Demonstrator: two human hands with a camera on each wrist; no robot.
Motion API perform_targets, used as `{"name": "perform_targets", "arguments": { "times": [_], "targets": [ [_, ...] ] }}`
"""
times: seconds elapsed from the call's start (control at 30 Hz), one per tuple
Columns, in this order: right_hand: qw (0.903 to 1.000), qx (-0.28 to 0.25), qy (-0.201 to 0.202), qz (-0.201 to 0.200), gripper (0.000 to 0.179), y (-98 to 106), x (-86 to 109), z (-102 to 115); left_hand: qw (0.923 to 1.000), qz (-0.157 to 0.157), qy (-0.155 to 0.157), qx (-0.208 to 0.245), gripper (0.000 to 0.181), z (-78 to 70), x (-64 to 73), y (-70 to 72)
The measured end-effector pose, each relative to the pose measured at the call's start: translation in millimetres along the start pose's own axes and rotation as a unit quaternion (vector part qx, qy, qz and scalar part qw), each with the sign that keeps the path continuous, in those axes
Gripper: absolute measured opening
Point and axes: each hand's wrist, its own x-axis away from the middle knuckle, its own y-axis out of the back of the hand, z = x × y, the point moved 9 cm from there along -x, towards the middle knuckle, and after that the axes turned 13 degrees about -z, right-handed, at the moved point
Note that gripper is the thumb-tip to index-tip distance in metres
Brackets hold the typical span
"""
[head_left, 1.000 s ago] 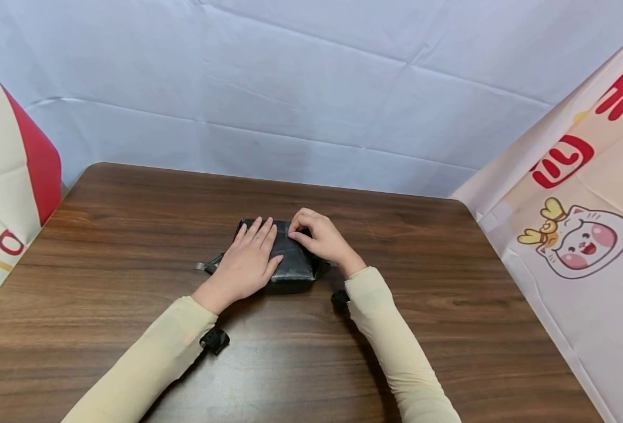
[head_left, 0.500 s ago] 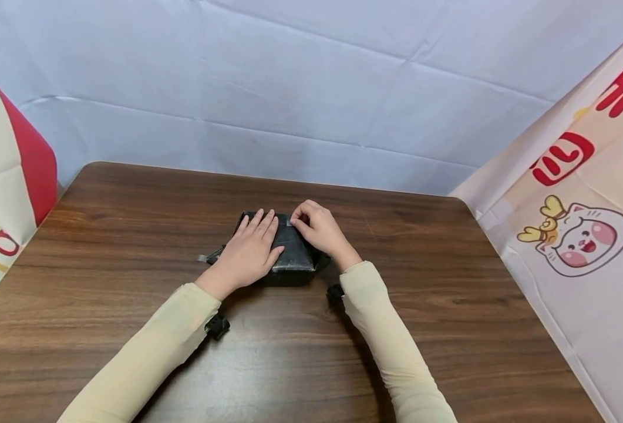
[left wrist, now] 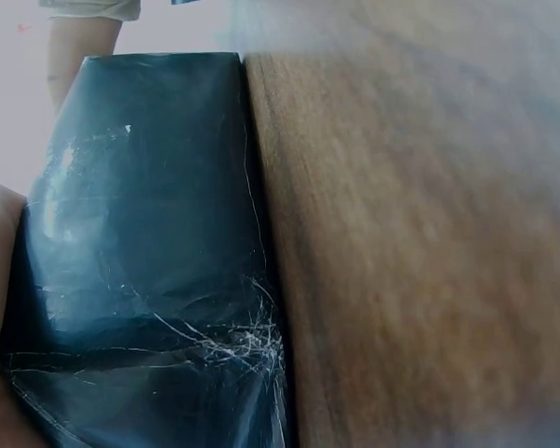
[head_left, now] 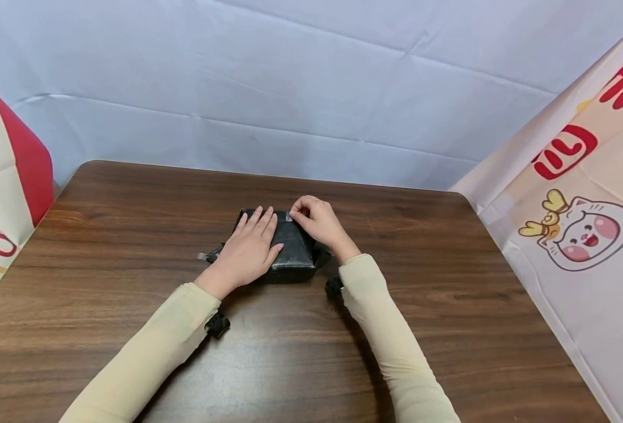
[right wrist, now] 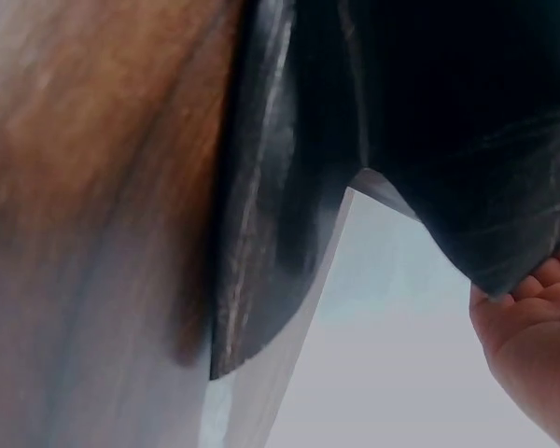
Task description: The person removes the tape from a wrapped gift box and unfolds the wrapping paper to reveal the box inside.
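A package wrapped in black plastic (head_left: 293, 255) lies on the table, its surface creased and shiny. My left hand (head_left: 248, 249) rests flat on its left part with the fingers straight. At the far right edge of the top, my right hand (head_left: 322, 224) pinches a small shiny strip (head_left: 288, 216), which looks like clear tape, between thumb and forefinger. The left wrist view has the package's near side (left wrist: 159, 205) with white creases at one corner. In the right wrist view, curled fingers (right wrist: 546, 299) are at the edge of the black plastic (right wrist: 485, 187).
The brown wooden table (head_left: 448, 329) extends around the package on all sides. A grey tab (head_left: 202, 256) sticks out at its left end, and a black folded flap (head_left: 322, 257) at its right. White cloth (head_left: 311, 76) hangs behind the table, with printed banners (head_left: 581, 235) at both sides.
The package and both hands have shifted slightly away from me across the table. The right hand keeps its pinch, and the left stays flat on top.
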Motion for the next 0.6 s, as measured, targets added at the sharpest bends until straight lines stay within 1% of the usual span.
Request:
{"name": "perform_targets", "arguments": {
  "times": [0.47,0.6],
  "targets": [
    [0.9995,0.006,-0.029,-0.010,0.010,-0.8,-7.3,-4.5,0.9999,-0.004,-0.001,0.009,0.063,2.4,-1.5,1.6],
    [0.9990,-0.001,-0.044,-0.011,0.010,-2.1,-6.8,-6.5,0.9996,0.003,0.002,0.028,0.062,4.6,-1.4,1.8]
  ]
}}
